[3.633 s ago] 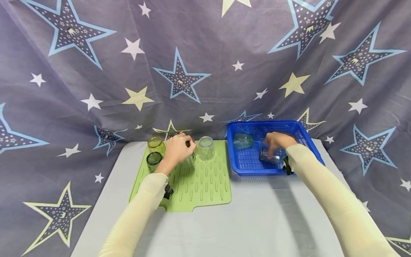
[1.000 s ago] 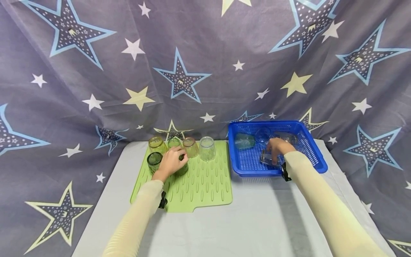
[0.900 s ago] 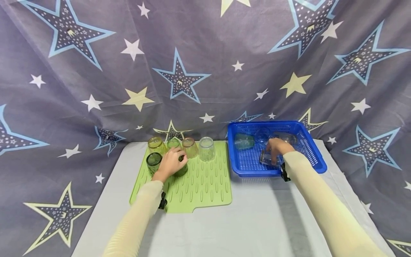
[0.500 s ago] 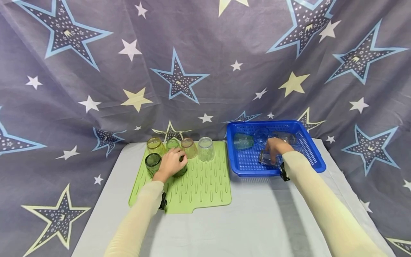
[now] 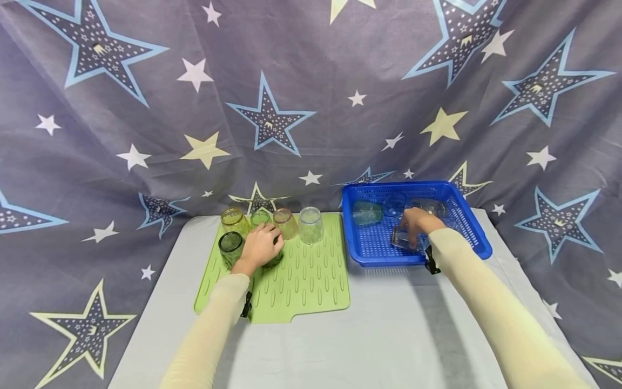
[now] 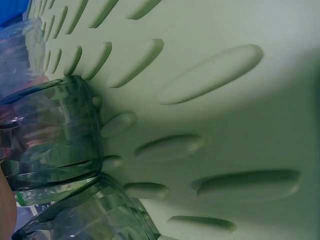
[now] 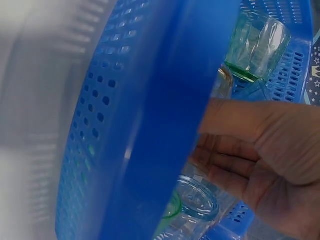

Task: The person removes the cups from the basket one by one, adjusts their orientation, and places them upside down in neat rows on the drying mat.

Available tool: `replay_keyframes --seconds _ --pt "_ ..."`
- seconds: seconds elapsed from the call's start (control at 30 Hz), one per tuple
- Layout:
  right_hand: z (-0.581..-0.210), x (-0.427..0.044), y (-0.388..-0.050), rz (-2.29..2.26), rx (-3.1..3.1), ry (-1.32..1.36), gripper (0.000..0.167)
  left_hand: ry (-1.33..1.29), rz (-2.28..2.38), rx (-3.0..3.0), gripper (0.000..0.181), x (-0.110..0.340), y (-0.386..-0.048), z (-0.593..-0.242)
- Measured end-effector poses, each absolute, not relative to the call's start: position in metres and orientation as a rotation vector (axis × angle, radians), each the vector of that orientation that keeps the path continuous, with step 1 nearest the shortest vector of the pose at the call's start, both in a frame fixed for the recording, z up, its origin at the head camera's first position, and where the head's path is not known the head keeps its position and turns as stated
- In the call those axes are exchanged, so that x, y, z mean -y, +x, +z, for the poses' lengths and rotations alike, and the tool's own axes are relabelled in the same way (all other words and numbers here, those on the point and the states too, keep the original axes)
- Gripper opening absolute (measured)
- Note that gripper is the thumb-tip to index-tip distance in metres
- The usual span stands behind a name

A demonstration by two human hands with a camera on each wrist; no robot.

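Head view: I see the left hand (image 5: 261, 246) gripping a dark green glass (image 5: 274, 260) on the mat (image 5: 311, 286), the right hand (image 5: 420, 221) holding a clear glass (image 5: 401, 238) in the blue basket (image 5: 384, 261). Left wrist: a neighbouring glass (image 6: 90, 215) stands alongside. Right wrist: a pale green tumbler (image 7: 257, 47) lies nearby

The left hand (image 5: 260, 245) is covering much of the dark glass (image 5: 275, 260) it is gripping and hiding the near side of a green glass (image 5: 261, 217). The right hand (image 5: 420, 221) is hiding part of a clear glass (image 5: 401, 239) in the basket (image 5: 389, 262); the glassware (image 5: 437, 207) on the far right there is showing too faintly to count. Both sleeves (image 5: 206, 329) are running out of view. In the left wrist view, the picture's edge is cutting off a second dark glass (image 6: 95, 215). In the right wrist view, the basket's blurred wall is hiding part of a green-rimmed glass (image 7: 172, 208).
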State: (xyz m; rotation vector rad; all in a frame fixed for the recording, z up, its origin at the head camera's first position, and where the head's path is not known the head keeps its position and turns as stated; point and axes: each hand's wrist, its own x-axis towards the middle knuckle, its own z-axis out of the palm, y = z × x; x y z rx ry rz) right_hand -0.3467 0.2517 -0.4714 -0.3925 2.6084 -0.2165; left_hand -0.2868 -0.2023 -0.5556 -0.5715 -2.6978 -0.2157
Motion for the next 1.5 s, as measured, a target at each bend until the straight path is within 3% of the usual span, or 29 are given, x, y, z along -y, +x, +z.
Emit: replay_keyframes --seconds 0.77,1.5 --pt "-0.465 -0.264 -0.340 -0.386 -2.578 -0.557 0.069 -0.563 -0.189 2.699 0.023 0.202 -0.286 -0.559" --pt "-0.418 -0.268 -0.342 -0.828 -2.507 -0.550 0.072 -0.505 -0.223 2.775 0.023 0.201 -0.286 -0.557"
